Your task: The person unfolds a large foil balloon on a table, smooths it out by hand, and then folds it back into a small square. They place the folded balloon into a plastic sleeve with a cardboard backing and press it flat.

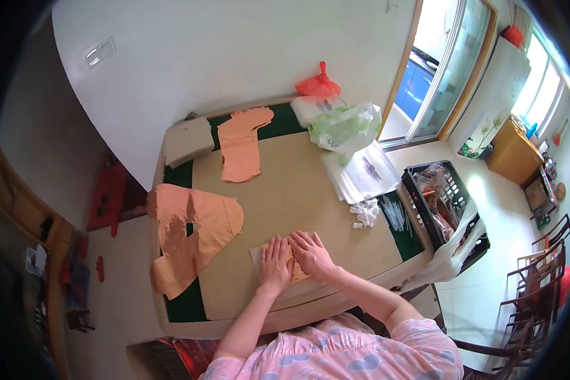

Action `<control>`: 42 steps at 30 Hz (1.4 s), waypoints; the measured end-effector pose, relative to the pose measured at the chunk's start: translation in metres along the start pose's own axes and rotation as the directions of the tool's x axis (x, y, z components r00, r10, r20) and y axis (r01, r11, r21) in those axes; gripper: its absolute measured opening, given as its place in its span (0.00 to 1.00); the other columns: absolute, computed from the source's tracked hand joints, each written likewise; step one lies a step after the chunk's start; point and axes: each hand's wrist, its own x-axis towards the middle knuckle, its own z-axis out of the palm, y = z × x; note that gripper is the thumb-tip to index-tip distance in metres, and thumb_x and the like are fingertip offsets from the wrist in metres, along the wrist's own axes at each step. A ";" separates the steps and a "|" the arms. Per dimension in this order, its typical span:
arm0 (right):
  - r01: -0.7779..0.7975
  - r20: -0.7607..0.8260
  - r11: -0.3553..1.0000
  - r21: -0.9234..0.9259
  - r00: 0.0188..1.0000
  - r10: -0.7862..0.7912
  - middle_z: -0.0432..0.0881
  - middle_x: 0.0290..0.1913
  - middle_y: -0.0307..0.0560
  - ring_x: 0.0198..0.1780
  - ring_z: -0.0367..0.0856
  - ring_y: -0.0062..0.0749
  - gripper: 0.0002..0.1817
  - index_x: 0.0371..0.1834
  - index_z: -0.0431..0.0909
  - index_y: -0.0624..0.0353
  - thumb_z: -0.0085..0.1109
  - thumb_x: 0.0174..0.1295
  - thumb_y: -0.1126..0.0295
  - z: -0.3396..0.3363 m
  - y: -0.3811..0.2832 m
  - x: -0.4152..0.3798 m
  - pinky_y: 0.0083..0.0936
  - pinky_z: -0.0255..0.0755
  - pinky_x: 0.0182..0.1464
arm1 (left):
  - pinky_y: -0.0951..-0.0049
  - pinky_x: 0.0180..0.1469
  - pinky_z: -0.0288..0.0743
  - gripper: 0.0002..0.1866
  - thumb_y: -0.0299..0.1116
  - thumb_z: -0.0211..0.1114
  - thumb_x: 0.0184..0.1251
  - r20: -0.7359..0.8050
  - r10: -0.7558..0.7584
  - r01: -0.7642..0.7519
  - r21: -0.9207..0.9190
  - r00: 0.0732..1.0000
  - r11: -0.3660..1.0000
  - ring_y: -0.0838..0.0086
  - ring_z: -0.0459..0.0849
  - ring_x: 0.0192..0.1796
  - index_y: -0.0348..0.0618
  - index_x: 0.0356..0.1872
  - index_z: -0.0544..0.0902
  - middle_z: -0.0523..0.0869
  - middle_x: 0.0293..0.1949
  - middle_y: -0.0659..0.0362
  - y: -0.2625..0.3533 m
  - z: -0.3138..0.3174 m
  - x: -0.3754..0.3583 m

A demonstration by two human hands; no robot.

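Fingers (273, 247) were shown by the head view laid straight and flat, set close together, with nothing gripped between them. The left hand (277, 268) and the right hand (313, 257) were placed side by side, palms down, on a small folded orange piece (299, 274), which was largely hidden beneath them near the close edge of a tan board (285, 183) on the counter (190, 329). A pale corner (255, 255) was exposed beside the left hand; whether it belonged to the piece could not be told.

Pressing appeared to be the step in hand. It was judged best done with weight spread evenly through both palms, the layers being steadied by one hand while creases were smoothed outward by the other, since thin material could easily be skewed.

A matte, limp look was given by the large orange sheet (202, 231) at the left and the boot-shaped orange sheet (239, 150) beyond; cloth or paper could not be settled. Glossy, slippery-looking clear plastic sleeves (368, 174) were stacked at the right, near crumpled white scraps (365, 213) and a rigid, perforated black crate (420, 210).
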 end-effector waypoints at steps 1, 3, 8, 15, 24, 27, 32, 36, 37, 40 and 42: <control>-0.059 0.047 0.997 0.050 0.997 0.057 0.62 0.73 0.45 0.75 0.55 0.38 0.27 0.70 0.63 0.57 0.49 0.67 0.63 -0.001 -0.003 -0.003 0.52 0.47 0.73 | 0.48 0.74 0.44 0.33 0.45 0.54 0.69 -0.003 -0.005 0.005 -0.009 1.000 1.000 0.57 0.54 0.75 0.39 0.70 0.61 0.60 0.72 0.47 -0.001 0.002 0.000; -0.076 0.054 0.997 0.024 0.996 0.075 0.61 0.73 0.43 0.76 0.53 0.36 0.27 0.70 0.63 0.56 0.46 0.69 0.60 -0.005 -0.005 -0.001 0.51 0.43 0.74 | 0.47 0.74 0.42 0.34 0.47 0.54 0.68 0.012 -0.034 0.034 0.012 0.999 0.999 0.58 0.54 0.76 0.39 0.71 0.60 0.59 0.73 0.48 -0.002 0.001 -0.001; -0.095 0.036 0.995 0.025 0.995 0.094 0.61 0.73 0.45 0.75 0.54 0.38 0.28 0.70 0.62 0.57 0.46 0.69 0.59 -0.009 -0.005 -0.004 0.53 0.41 0.74 | 0.40 0.73 0.38 0.37 0.51 0.54 0.68 0.022 -0.132 0.129 0.099 0.991 0.987 0.61 0.52 0.76 0.40 0.72 0.58 0.57 0.74 0.51 -0.012 -0.011 -0.015; -0.067 0.031 0.993 -0.094 0.997 0.070 0.63 0.72 0.47 0.75 0.54 0.43 0.26 0.68 0.65 0.55 0.46 0.69 0.58 0.003 -0.029 0.010 0.60 0.41 0.72 | 0.35 0.72 0.36 0.37 0.51 0.52 0.69 0.059 -0.182 0.169 0.173 0.982 0.970 0.64 0.51 0.77 0.42 0.73 0.55 0.56 0.75 0.52 -0.019 -0.022 -0.028; -0.353 -0.078 0.905 -0.236 0.936 0.344 0.60 0.73 0.45 0.76 0.51 0.39 0.26 0.70 0.62 0.48 0.45 0.69 0.57 -0.010 0.025 -0.003 0.59 0.38 0.73 | 0.37 0.73 0.35 0.36 0.51 0.50 0.70 0.026 -0.177 0.171 0.148 0.984 0.974 0.65 0.50 0.77 0.42 0.73 0.55 0.55 0.75 0.54 -0.020 -0.020 -0.028; -0.118 0.028 0.894 -0.433 0.989 0.144 0.56 0.75 0.44 0.77 0.48 0.38 0.27 0.71 0.62 0.48 0.43 0.69 0.54 0.002 0.015 -0.024 0.61 0.38 0.73 | 0.37 0.73 0.35 0.37 0.52 0.49 0.70 0.036 -0.185 0.179 0.141 0.982 0.974 0.66 0.50 0.77 0.42 0.73 0.55 0.54 0.75 0.54 -0.020 -0.021 -0.026; 0.059 0.162 0.977 -0.205 0.987 -0.026 0.56 0.75 0.45 0.77 0.47 0.40 0.29 0.69 0.64 0.54 0.45 0.67 0.54 -0.020 -0.038 -0.088 0.62 0.37 0.72 | 0.38 0.73 0.34 0.37 0.52 0.47 0.70 0.070 -0.205 0.193 0.150 0.976 0.970 0.67 0.48 0.78 0.42 0.74 0.54 0.53 0.76 0.55 -0.019 -0.024 -0.028; -0.211 -0.046 0.956 -0.205 0.977 0.206 0.68 0.65 0.47 0.70 0.60 0.43 0.22 0.62 0.72 0.53 0.51 0.65 0.62 -0.045 0.001 -0.111 0.52 0.54 0.68 | 0.38 0.74 0.33 0.37 0.52 0.46 0.71 0.072 -0.207 0.196 0.134 0.976 0.971 0.67 0.47 0.78 0.42 0.74 0.53 0.52 0.76 0.55 -0.019 -0.023 -0.027; -0.274 -0.030 0.958 -0.082 0.962 0.272 0.71 0.62 0.47 0.68 0.63 0.44 0.20 0.59 0.74 0.54 0.52 0.64 0.63 -0.052 0.007 -0.109 0.48 0.58 0.66 | 0.38 0.74 0.33 0.37 0.52 0.46 0.71 0.080 -0.211 0.200 0.130 0.974 0.971 0.67 0.47 0.78 0.42 0.74 0.53 0.52 0.76 0.55 -0.020 -0.023 -0.027; -0.412 -0.048 0.901 0.133 0.906 0.421 0.79 0.45 0.51 0.53 0.76 0.47 0.13 0.47 0.81 0.57 0.55 0.61 0.67 -0.049 0.017 -0.082 0.38 0.71 0.53 | 0.38 0.74 0.33 0.36 0.52 0.45 0.72 0.084 -0.203 0.193 0.121 0.976 0.974 0.68 0.47 0.78 0.42 0.74 0.53 0.51 0.76 0.55 -0.019 -0.025 -0.026; -0.530 0.036 0.804 0.271 0.840 0.541 0.80 0.42 0.52 0.48 0.78 0.49 0.13 0.44 0.82 0.58 0.56 0.60 0.65 -0.042 0.018 -0.060 0.38 0.73 0.51 | 0.39 0.74 0.33 0.36 0.53 0.44 0.72 0.079 -0.200 0.189 0.130 0.977 0.973 0.68 0.47 0.78 0.42 0.74 0.53 0.52 0.76 0.55 -0.019 -0.026 -0.028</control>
